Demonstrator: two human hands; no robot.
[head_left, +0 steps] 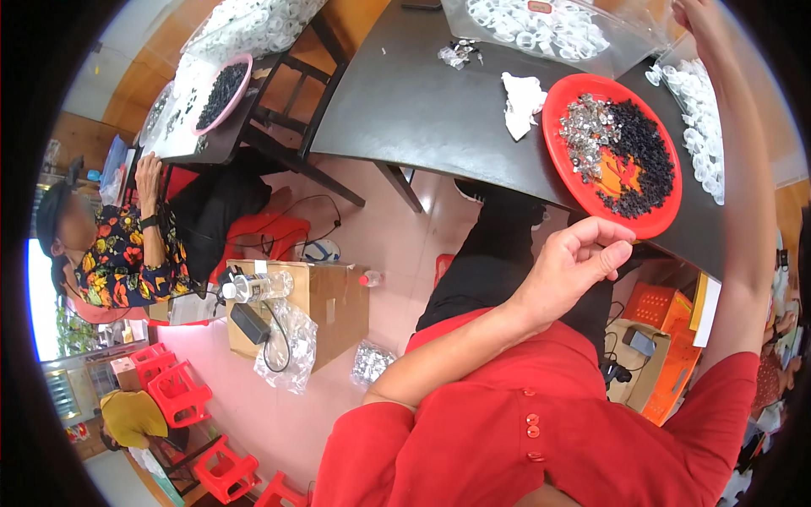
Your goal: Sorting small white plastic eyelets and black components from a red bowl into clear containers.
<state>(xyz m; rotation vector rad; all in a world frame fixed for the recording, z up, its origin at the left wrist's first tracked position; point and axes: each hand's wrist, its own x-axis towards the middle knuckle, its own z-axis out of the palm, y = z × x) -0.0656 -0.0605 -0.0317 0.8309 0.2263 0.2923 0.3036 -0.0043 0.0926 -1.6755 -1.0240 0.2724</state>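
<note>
A red round plate (552, 127) lies tilted in view at the front right of the dark table. In it are a heap of small clear, shiny parts (587, 135) and a larger heap of small black parts (652, 165). Just below the plate's near rim is my left hand (579, 258), its thumb and forefinger pinched together; whatever may be between them is hidden. My right arm stretches far forward along the right side. At its end, my right hand (697, 15) is partly cut off at the top edge, close to a bag of white ring-shaped plastic parts (541, 29).
A second bag of white parts (697, 127) sits right of the plate. White crumpled tissue (524, 103) and a small pile of shiny bits (458, 54) lie on the table (380, 110). Leftward, another person sits by a pink tray (226, 93); a cardboard box (334, 304) stands on the floor.
</note>
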